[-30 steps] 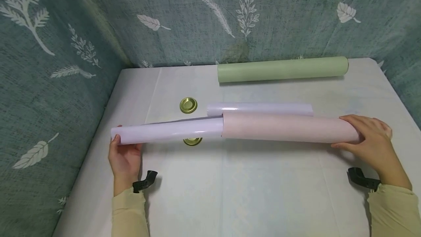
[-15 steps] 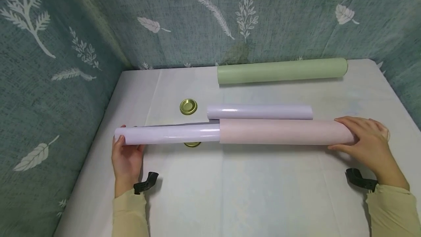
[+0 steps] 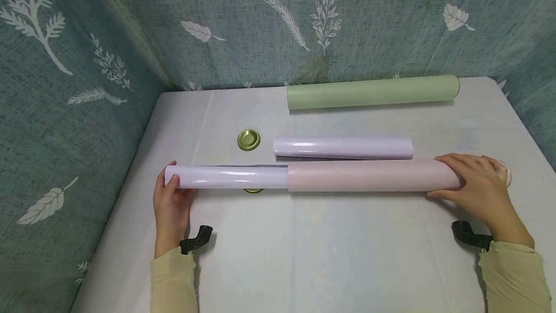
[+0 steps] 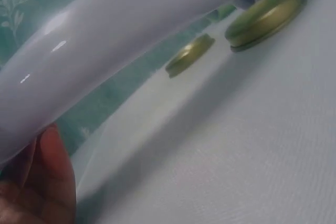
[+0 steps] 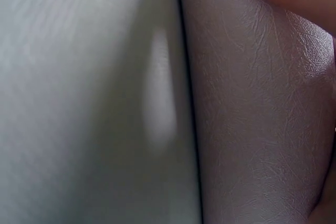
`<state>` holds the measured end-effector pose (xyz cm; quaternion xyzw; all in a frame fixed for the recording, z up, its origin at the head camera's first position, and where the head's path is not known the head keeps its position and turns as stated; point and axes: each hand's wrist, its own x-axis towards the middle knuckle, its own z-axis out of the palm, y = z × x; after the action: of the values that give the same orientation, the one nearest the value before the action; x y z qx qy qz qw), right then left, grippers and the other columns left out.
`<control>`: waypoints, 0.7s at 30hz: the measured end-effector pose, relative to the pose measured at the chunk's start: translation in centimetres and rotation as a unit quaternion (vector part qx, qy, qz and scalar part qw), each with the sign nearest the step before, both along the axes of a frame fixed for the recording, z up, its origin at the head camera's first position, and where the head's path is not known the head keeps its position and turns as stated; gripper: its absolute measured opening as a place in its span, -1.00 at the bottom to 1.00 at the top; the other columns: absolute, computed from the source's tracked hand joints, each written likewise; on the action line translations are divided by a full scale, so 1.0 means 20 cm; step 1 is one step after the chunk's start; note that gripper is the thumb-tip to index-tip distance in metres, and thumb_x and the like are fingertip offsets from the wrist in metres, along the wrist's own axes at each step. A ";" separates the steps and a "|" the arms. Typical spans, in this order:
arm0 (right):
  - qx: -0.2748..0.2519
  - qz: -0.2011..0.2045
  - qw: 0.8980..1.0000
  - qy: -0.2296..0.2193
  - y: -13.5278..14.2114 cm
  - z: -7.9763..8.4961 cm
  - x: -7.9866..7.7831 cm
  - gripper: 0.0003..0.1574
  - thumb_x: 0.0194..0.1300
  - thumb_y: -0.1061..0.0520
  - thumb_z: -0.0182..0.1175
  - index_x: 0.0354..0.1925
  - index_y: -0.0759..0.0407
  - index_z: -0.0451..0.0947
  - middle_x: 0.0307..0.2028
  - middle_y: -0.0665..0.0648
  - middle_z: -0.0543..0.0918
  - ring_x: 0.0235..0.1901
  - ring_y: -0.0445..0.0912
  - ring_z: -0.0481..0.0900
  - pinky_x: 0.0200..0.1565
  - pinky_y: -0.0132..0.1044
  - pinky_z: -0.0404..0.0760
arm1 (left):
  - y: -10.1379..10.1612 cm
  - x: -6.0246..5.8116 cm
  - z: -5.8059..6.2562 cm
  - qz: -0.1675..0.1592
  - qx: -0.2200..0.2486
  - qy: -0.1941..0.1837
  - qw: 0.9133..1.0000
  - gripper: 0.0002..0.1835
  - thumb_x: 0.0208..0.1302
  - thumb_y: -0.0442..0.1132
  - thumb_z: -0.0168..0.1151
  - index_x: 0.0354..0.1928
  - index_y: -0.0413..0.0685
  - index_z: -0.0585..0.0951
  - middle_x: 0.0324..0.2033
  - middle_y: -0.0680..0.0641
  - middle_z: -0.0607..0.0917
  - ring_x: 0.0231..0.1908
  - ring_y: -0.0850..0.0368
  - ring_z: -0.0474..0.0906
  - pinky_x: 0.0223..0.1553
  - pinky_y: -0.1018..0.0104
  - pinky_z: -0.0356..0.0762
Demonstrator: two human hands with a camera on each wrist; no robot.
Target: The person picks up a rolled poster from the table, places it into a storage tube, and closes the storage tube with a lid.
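My left hand (image 3: 172,206) holds the left end of a glossy pale-lilac tube (image 3: 230,177), thumb on the near side and fingertips showing at the far side. This tube runs rightward into the open end of a wider matte pink tube (image 3: 369,176), which hides its right part. Near the pink tube's right end, my right hand (image 3: 482,187) grips it from above, thumb toward me. In the left wrist view the lilac tube (image 4: 126,30) is raised over the cloth. Pink creased surface (image 5: 262,103) fills much of the right wrist view.
Behind the pink tube lies a second lilac tube (image 3: 343,147). A green tube (image 3: 373,92) rests at the back by the patterned curtain (image 3: 278,23). One gold jar lid (image 3: 249,139) lies left of centre; another gold lid (image 3: 254,190) is mostly hidden under the held lilac tube.
My left hand has moved right, and less of the lilac tube shows outside the pink one. My right hand and the pink tube have shifted slightly left and toward me.
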<state>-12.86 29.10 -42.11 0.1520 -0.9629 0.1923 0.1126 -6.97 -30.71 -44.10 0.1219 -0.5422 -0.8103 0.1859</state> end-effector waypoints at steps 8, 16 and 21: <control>-0.001 -0.009 1.000 -0.009 -0.01 0.00 0.00 0.02 -0.45 -0.22 0.49 0.05 0.06 0.41 0.00 0.26 0.42 -0.01 0.22 0.21 0.12 0.18 -0.22 | 0.03 0.00 0.00 0.010 -0.067 -0.031 0.997 -0.38 0.16 -0.18 0.20 0.25 -0.05 0.22 0.18 -0.13 0.22 0.10 -0.08 0.25 -0.04 0.28 0.42; -0.003 -0.002 1.000 -0.003 0.00 0.00 0.00 0.02 -0.44 -0.22 0.48 0.07 0.04 0.41 -0.01 0.24 0.42 -0.01 0.22 0.21 0.14 0.15 -0.24 | 0.06 0.01 0.01 0.012 -0.118 -0.098 0.988 -0.42 0.12 -0.08 0.22 0.19 0.03 0.31 0.09 -0.08 0.34 -0.08 0.02 0.37 -0.25 0.44 0.49; -0.002 -0.005 1.000 -0.005 0.00 0.00 0.00 0.02 -0.43 -0.23 0.48 0.07 0.03 0.41 -0.01 0.24 0.42 -0.01 0.22 0.22 0.13 0.15 -0.23 | 0.07 0.00 0.03 0.024 -0.145 -0.124 0.981 -0.44 0.11 -0.01 0.21 0.17 0.09 0.33 0.06 -0.04 0.36 -0.18 0.07 0.36 -0.37 0.47 0.43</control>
<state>-12.79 29.02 -42.02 0.1463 -0.9639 0.1942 0.1089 -7.03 -29.36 -43.58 0.2065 -0.6698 -0.6968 0.1524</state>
